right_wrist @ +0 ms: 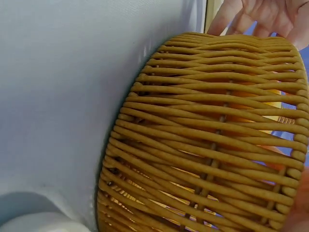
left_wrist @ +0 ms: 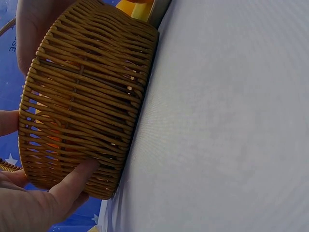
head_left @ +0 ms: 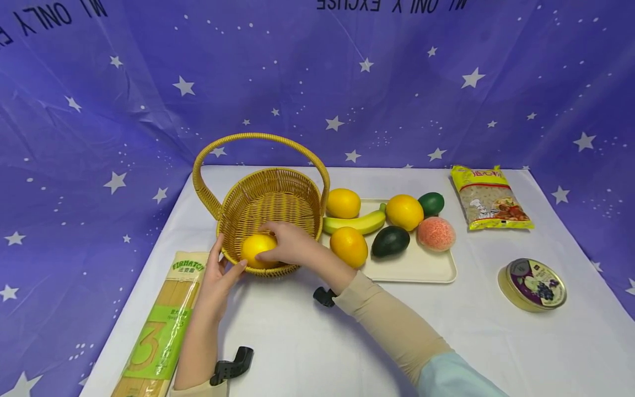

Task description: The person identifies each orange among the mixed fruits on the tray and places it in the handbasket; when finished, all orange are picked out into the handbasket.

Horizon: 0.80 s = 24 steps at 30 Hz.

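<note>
A woven wicker basket (head_left: 278, 204) with a tall arched handle stands on the table. My left hand (head_left: 214, 289) grips its near left side, thumb at the rim and fingers against the outer wall. Inside, at the near rim, a yellow lemon (head_left: 251, 249) lies between the thumb and fingers of my right hand (head_left: 291, 243), which reaches over the edge. In the left wrist view the wicker wall (left_wrist: 91, 92) shows, with the lemon glimpsed through its gaps. The right wrist view has the wall (right_wrist: 207, 130) in front, hiding most of the right hand.
Right of the basket, a cream tray (head_left: 412, 273) bears several yellow fruits, a banana (head_left: 359, 223), an avocado (head_left: 391, 241), a green fruit and a peach (head_left: 436, 234). A noodle pack (head_left: 159, 325) lies left; a yellow bag (head_left: 491, 198) and a round tin (head_left: 532, 285) are at right.
</note>
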Each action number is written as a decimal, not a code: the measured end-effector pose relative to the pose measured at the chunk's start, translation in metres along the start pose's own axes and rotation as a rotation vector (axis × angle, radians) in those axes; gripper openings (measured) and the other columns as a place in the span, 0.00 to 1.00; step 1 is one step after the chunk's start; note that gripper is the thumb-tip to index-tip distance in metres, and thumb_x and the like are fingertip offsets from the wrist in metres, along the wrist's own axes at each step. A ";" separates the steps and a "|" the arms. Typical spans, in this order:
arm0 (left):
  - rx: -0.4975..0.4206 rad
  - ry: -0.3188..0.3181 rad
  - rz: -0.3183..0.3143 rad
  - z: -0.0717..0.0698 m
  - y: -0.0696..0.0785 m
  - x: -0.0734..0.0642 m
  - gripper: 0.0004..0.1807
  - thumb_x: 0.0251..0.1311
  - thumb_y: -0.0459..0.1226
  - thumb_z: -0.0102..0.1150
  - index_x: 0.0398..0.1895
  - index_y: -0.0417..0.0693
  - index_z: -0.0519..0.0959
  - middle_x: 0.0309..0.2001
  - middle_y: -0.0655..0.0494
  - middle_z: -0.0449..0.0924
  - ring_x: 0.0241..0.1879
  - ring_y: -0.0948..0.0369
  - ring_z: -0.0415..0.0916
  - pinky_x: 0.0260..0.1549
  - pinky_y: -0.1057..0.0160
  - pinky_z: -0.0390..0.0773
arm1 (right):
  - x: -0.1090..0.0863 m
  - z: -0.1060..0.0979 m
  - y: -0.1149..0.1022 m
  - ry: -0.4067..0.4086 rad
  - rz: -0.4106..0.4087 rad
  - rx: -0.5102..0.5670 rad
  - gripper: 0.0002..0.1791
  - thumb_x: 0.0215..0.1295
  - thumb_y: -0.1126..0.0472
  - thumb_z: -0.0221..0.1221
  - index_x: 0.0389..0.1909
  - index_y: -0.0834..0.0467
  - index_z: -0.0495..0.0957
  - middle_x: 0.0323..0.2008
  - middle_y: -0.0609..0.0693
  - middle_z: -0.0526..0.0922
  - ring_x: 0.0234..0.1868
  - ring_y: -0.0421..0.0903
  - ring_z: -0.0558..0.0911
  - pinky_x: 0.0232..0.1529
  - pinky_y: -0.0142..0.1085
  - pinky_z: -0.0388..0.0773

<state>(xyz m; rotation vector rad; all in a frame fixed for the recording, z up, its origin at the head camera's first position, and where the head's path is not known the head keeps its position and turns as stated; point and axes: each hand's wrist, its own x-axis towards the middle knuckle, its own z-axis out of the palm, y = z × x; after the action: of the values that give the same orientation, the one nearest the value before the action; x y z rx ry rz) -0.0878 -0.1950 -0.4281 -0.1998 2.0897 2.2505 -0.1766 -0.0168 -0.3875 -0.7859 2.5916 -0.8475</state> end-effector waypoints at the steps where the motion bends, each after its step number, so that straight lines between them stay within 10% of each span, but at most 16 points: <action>1: 0.000 0.001 0.002 0.000 0.000 0.000 0.47 0.67 0.30 0.53 0.78 0.58 0.33 0.76 0.51 0.27 0.73 0.51 0.42 0.48 0.74 0.72 | -0.001 -0.001 0.000 0.001 -0.001 0.003 0.35 0.55 0.44 0.68 0.62 0.52 0.73 0.52 0.50 0.79 0.49 0.44 0.77 0.46 0.35 0.75; 24: 0.004 0.014 -0.016 0.001 0.002 0.000 0.47 0.67 0.29 0.53 0.78 0.60 0.34 0.76 0.53 0.27 0.73 0.53 0.43 0.48 0.74 0.72 | -0.059 -0.067 0.002 0.188 -0.075 0.128 0.34 0.56 0.44 0.67 0.64 0.48 0.72 0.57 0.43 0.76 0.52 0.42 0.75 0.51 0.37 0.74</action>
<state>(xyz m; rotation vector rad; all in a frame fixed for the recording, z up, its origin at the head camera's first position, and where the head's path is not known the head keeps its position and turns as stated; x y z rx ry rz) -0.0877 -0.1944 -0.4262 -0.2319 2.0907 2.2425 -0.1590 0.0493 -0.3304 -0.8061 2.6492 -1.1479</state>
